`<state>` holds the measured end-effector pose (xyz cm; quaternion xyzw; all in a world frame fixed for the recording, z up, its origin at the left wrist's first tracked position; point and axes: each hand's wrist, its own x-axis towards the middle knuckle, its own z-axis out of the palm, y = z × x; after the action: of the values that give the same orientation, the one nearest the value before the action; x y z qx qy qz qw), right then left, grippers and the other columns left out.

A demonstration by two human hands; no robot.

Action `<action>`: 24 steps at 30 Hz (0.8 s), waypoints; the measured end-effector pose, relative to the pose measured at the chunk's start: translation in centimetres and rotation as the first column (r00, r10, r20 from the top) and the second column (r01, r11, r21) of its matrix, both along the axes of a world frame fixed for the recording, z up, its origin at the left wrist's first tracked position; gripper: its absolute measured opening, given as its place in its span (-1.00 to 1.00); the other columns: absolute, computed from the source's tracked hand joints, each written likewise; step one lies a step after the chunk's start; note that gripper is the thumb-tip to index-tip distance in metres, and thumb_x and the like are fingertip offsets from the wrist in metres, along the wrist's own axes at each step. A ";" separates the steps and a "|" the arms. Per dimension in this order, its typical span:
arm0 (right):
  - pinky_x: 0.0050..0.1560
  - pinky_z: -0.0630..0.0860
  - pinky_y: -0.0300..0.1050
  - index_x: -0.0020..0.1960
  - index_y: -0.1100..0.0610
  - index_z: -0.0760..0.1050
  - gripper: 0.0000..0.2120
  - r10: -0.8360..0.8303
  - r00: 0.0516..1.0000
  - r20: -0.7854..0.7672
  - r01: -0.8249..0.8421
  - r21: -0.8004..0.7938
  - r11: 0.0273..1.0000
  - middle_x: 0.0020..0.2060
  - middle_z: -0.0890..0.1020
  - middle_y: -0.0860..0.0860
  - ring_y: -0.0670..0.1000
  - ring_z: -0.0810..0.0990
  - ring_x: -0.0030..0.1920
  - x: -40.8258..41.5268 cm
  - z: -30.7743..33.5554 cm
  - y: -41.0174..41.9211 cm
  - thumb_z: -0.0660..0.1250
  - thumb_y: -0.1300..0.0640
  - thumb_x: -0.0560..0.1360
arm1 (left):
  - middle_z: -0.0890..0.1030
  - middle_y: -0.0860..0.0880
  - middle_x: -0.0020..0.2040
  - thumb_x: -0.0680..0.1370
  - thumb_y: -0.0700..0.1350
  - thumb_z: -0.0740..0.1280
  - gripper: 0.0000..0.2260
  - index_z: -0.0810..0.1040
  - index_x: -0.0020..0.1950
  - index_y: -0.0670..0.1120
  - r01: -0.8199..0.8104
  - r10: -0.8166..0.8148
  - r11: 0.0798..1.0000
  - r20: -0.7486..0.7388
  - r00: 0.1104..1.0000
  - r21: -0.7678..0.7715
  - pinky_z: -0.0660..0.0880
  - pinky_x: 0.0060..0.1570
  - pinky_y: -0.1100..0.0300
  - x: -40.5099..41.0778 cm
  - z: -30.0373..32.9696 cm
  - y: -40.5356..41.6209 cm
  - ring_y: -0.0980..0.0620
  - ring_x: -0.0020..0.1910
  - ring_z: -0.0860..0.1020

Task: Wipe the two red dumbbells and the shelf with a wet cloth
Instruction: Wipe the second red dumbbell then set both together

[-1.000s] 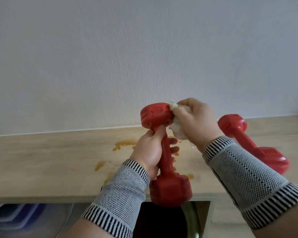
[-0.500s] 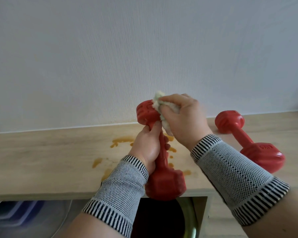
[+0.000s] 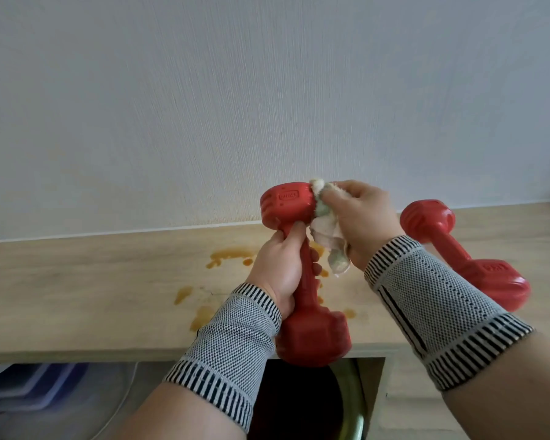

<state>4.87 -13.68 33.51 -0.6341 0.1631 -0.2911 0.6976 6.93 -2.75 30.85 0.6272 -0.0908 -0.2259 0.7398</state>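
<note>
Two hands are busy over the wooden shelf. The left hand is wrapped round the handle of a red dumbbell, thumb up against the underside of its top head, fingers curled round the far side of the bar. It holds the weight nearly upright and clear of the shelf, with the lower head hanging in front of the shelf's front edge. The right hand clutches a bunched pale cloth, its fingers curled over it, and presses the wad against the right side of the dumbbell's top head; a loose tail of the cloth hangs down below the palm.

A raised oval label sits on the top head, but its letters are too small and blurred to read. The second dumbbell lies on its side on the shelf to the right, partly hidden behind the right wrist, and its near head also bears raised markings I cannot make out.

Both forearms come up from the bottom of the view, each wearing a grey knitted wristband with striped ends. Brownish spills stain the shelf beneath and left of the held dumbbell. A pale textured wall rises behind.
</note>
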 end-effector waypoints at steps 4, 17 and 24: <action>-0.29 0.57 -0.05 -0.17 0.06 0.58 -0.92 -0.049 0.998 0.036 0.058 -0.296 0.953 -0.27 0.64 0.05 0.07 0.63 -0.27 0.3 0.1 0.6 0.40 0.06 0.45 | 0.47 -0.04 -0.42 0.63 0.02 0.20 -0.76 0.45 -0.14 -0.10 -0.012 0.012 1.000 -0.004 1.000 -0.014 0.37 -0.51 0.26 0.2 0.1 0.0 0.04 -0.52 0.43; -0.29 0.55 0.06 -0.22 0.08 0.59 -0.85 -0.079 0.996 0.036 0.085 -0.260 0.962 -0.33 0.63 0.10 0.16 0.62 -0.29 0.9 -0.7 0.1 0.33 0.04 0.46 | 0.48 -0.06 -0.42 0.63 0.03 0.19 -0.73 0.48 -0.07 -0.16 0.000 0.002 0.997 0.022 1.000 -0.083 0.40 -0.50 0.23 0.6 -0.1 0.1 0.04 -0.53 0.44; -0.05 0.59 0.08 -0.11 0.08 0.62 -0.93 -0.073 0.994 0.083 0.101 -0.418 0.903 -0.19 0.65 0.03 0.03 0.64 -0.15 0.6 -0.6 0.8 0.38 0.11 0.45 | 0.48 -0.05 -0.44 0.61 0.05 0.23 -0.71 0.50 -0.16 -0.14 0.008 -0.009 0.997 -0.023 1.000 -0.072 0.39 -0.51 0.24 0.6 -0.3 0.3 0.04 -0.54 0.44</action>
<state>5.47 -12.86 32.94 -0.7519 0.1019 -0.3706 0.5356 7.50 -2.44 30.54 0.5972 -0.0928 -0.2330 0.7619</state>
